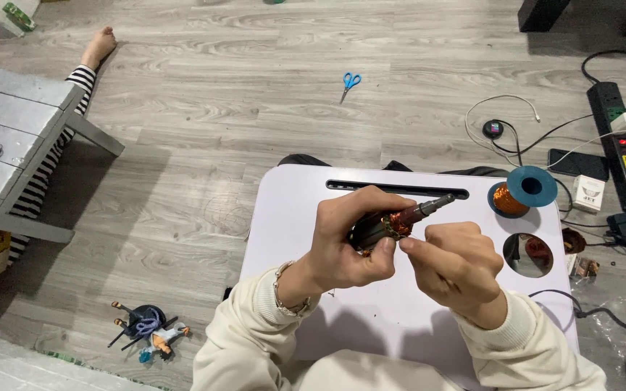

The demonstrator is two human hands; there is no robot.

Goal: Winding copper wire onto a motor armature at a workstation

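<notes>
Grey wood-plank floor [240,108] — evenly lit, grey slatted bench [9,130] at left, dark furniture base [541,13] top right.

Dark glossy cylindrical motor rotor with shiny copper-wire winding and a dull grey metal shaft [393,221] is gripped. Beneath it, a smooth matt white plastic lap tray [371,311]. At 2 o'clock, a blue plastic spool of glossy copper wire [522,190]. Sleeves: soft matt cream knit cloth [244,340]. Floor: grey wood-grain planks [219,108], satin finish. At 12 o'clock, blue plastic-handled metal scissors [350,82].
</notes>
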